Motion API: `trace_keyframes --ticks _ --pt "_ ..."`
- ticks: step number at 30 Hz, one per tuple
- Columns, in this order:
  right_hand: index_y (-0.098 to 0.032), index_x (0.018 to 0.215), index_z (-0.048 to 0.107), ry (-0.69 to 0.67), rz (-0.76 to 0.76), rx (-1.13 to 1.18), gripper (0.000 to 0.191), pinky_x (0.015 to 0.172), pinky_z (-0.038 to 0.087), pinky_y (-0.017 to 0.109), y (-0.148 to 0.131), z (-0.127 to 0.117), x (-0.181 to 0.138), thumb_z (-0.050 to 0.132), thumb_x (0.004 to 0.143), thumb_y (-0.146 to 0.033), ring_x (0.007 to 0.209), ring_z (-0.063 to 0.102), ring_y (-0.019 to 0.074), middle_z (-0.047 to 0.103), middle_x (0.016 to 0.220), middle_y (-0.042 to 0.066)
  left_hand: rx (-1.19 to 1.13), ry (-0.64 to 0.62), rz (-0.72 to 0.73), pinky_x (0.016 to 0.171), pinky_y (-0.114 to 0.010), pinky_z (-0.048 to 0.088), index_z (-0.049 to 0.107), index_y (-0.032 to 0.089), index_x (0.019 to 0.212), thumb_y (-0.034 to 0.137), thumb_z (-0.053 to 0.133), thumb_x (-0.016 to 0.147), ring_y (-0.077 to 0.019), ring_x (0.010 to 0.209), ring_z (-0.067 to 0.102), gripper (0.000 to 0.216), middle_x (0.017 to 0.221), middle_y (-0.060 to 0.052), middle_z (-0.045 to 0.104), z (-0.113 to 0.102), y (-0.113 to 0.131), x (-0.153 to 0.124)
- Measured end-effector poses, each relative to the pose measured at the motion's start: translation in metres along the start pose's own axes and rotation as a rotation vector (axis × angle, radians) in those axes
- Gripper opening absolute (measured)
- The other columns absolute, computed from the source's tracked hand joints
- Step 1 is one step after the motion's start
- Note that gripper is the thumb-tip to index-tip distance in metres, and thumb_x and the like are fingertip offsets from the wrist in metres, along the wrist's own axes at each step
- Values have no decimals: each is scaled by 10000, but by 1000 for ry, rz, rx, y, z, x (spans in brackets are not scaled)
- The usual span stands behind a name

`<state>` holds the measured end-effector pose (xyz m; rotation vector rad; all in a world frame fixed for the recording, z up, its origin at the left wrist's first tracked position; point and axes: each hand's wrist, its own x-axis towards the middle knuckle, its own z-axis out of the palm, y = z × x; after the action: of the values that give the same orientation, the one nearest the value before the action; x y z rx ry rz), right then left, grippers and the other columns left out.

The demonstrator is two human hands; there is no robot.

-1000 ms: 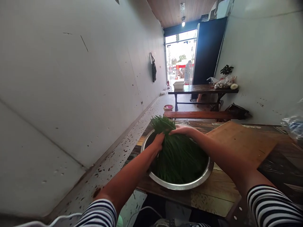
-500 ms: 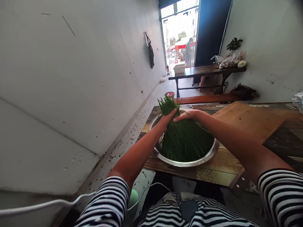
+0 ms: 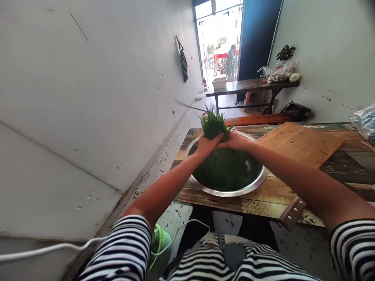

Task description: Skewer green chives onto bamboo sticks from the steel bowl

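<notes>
A thick bunch of green chives (image 3: pixel 213 124) is gathered at the far side of a wide metal bowl (image 3: pixel 228 193), tips fanned upward. My left hand (image 3: pixel 207 144) is closed around the bunch from the left. From the right, my right hand (image 3: pixel 238 141) grips a few blades at the bunch's side, close to the left fingers. The lower chives (image 3: pixel 225 171) hang into the bowl, dark and blurred by motion. Some fingers are hidden behind the leaves.
A wooden board (image 3: pixel 299 142) lies on the patterned table (image 3: pixel 265 208) to the right. A brown riveted knife handle (image 3: pixel 293 212) juts past the near edge. A green bucket (image 3: pixel 164 240) stands below left. Beyond are a bench (image 3: pixel 252 120) and another table (image 3: pixel 249 85) with bags.
Both hands hold the bunch higher and slightly right, and the right fingers have closed on blades at its side. A blurred strand shows to the left. The view has shifted a little.
</notes>
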<state>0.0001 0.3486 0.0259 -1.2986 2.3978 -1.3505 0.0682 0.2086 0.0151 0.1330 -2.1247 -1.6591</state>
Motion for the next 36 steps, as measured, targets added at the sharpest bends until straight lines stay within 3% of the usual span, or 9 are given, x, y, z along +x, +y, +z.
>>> trace_keyframes --ticks 3,7,11,16,21,26,29,32,36 --pt "-181 1128 659 56 -36 -9 536 1000 462 413 4 6 -5 800 632 -327 1057 607 270 701 1043 29 19 -9 69 1003 -361 455 702 176 977 370 744 720 -261 1106 619 324 1079 -66 717 2 -4 -3" --pt "-193 976 703 37 42 -73 381 961 481 421 6 6 -11 802 629 -316 995 625 287 721 903 32 69 -70 56 1012 -363 444 708 190 900 352 717 741 -265 1088 622 227 1016 -61 730 4 -4 -5" --pt "-201 1042 683 91 44 -90 385 967 477 434 11 8 -20 754 688 -333 1004 632 286 712 1014 48 110 -128 147 1052 -361 407 700 214 953 354 657 793 -253 1140 590 217 1122 -47 702 7 -1 -11" --pt "-207 906 710 77 85 -32 260 974 476 429 15 7 -27 757 671 -307 993 634 288 718 925 47 92 -106 75 1037 -383 412 700 202 955 340 699 746 -282 1123 594 250 1075 -69 712 12 4 -15" --pt "-235 920 707 95 99 20 300 981 478 440 9 7 -30 766 654 -361 1030 622 292 722 921 32 71 -148 57 1028 -393 418 703 214 871 334 710 725 -288 1092 604 189 999 -60 728 13 11 -16" --pt "-239 923 705 111 92 -39 264 1008 458 462 6 11 -34 691 730 -419 1024 627 291 721 925 37 42 -136 78 1022 -388 417 695 217 860 331 718 711 -291 1090 603 189 980 -56 731 11 6 -14" --pt "-250 933 699 133 64 -41 250 958 499 428 7 14 -37 660 753 -420 986 636 273 720 965 44 61 -151 76 986 -384 438 692 200 821 347 720 710 -292 1041 621 186 941 -77 730 13 -1 -12" --pt "-237 935 689 167 40 -50 259 919 519 422 8 16 -39 661 743 -408 947 639 264 715 978 52 148 -137 170 930 -370 469 691 184 855 370 650 780 -262 977 640 205 956 -77 726 14 -5 -12" --pt "-190 846 685 258 -20 -61 241 811 551 422 5 20 -42 618 752 -402 829 643 248 707 841 72 311 -138 211 878 -358 483 684 160 895 319 592 828 -234 938 644 195 946 -77 723 11 -3 -16"
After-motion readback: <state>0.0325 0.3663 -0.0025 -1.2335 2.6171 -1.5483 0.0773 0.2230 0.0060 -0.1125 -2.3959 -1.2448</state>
